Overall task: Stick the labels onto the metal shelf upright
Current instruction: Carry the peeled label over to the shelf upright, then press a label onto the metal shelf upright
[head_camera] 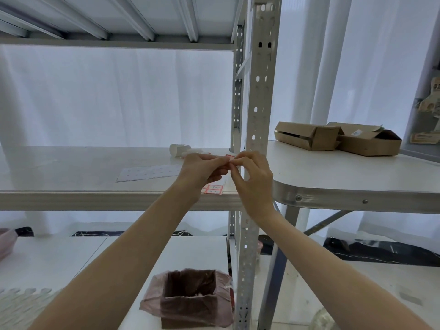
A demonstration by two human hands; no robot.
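In front of the metal upright, left hand and right hand met fingertip to fingertip, both pinched on a small red-edged label, label sheet on the shelf below.

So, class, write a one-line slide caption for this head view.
Both hands, left and right, pinch a small red-edged label beside the metal shelf upright.

Your left hand covers most of the label sheet; writing's too small to read. Upright cut off top & bottom.
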